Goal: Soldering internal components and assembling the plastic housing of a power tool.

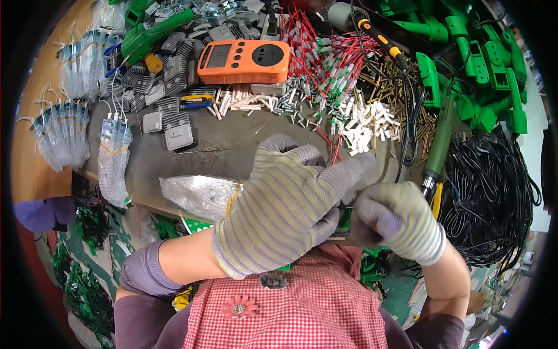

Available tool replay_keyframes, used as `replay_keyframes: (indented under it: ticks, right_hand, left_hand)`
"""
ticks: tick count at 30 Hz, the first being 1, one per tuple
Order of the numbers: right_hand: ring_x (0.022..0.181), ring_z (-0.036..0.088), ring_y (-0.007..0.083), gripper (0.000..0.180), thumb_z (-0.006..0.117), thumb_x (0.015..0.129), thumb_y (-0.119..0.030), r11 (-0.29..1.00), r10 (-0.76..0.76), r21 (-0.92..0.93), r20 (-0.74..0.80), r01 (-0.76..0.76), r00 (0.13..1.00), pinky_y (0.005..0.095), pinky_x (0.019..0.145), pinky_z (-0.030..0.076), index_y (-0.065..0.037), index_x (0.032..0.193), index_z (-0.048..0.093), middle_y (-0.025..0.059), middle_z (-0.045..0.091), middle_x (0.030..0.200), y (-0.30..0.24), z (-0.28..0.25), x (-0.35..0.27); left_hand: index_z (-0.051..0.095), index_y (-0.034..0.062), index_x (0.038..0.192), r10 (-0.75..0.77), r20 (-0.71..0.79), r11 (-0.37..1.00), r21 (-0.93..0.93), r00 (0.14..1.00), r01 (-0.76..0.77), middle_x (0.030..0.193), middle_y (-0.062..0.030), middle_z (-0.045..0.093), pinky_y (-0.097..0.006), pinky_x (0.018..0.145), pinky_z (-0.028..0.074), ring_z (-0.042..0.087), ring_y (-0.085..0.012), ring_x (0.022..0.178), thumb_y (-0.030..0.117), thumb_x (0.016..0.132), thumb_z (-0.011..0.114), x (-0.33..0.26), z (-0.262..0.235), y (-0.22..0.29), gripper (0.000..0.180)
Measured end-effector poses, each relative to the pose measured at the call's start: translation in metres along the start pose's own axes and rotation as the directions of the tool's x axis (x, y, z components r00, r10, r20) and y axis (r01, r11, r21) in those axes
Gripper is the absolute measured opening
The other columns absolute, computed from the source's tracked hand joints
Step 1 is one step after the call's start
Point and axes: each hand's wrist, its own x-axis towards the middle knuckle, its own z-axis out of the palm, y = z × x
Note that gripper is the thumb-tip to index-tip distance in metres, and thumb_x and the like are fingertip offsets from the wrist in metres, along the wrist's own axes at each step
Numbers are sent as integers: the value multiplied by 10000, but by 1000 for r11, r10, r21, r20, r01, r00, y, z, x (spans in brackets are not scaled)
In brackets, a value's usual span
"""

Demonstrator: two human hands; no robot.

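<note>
Matt knitted cloth covered the hands [293, 195] [401, 221]; the apron [325, 302] at six o'clock was woven cloth. Glossy, crinkled clear plastic formed the bag [195, 195] near nine. At eleven, the tester [247, 62] had smooth plastic; at two, housings [497, 61] were glossy plastic. The table [215, 128] looked dull, scuffed.

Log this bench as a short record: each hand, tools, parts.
Left hand: gloved, overlapping one end of a clear bag in this view
Right hand: gloved, fingers curled, close to the left; any grip hidden
Tools: orange meter, far side; green screwdriver, right, beside black cords
Parts: red wires and white pieces, beyond the hands
</note>
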Motion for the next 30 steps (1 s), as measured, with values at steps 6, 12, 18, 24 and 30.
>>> replay_keyframes:
  ticks: [6, 12, 18, 24, 30]
  right_hand:
    - [508, 553, 245, 105, 645, 794, -198, 278, -708, -918, 3, 282, 707, 394, 494, 450, -93, 785, 642, 35, 555, 627, 31, 21, 2]
    - [641, 569, 269, 62, 603, 833, -137, 91, -860, -990, -25, 105, 510, 396, 580, 451, -75, 833, 610, 74, 596, 724, 46, -26, 32]
    - [852, 644, 265, 558, 615, 829, 73, 589, -794, -746, -462, 311, 395, 376, 806, 518, -118, 1353, 587, 120, 663, 940, 35, -117, 119]
    - [917, 664, 221, 306, 689, 878, -9, 694, -714, -576, -471, 431, 518, 320, 873, 510, -62, 1179, 675, 131, 706, 1013, 31, -122, 152]
    - [765, 625, 103, 205, 767, 845, -46, 634, -647, -516, -762, 576, 29, 240, 708, 503, -8, 1037, 705, 40, 682, 885, 16, -77, 86]
  left_hand:
    - [554, 146, 1399, 68, -11, 997, -24, 998, -68, 842, 9, 633, -443, 958, 363, 576, -251, 829, 164, 641, 769, 4, 4, 5, 788]
    - [538, 147, 1403, -51, 15, 993, -103, 999, 52, 892, 39, 695, -451, 957, 360, 605, -226, 874, 158, 679, 749, -1, 2, 1, 753]
    - [547, 138, 1389, -71, 33, 964, -254, 997, 77, 966, 9, 710, -501, 1026, 371, 634, -258, 992, 168, 765, 701, -5, 5, -2, 644]
    - [687, 89, 1148, -65, -245, 998, -14, 967, 63, 1037, -110, 679, -425, 932, 473, 619, -337, 992, 188, 778, 725, -7, -32, -36, 385]
    - [692, 69, 898, -330, -84, 861, 382, 940, 336, 919, -139, 679, -436, 816, 482, 621, -333, 896, 220, 768, 756, -8, -27, -84, 209]
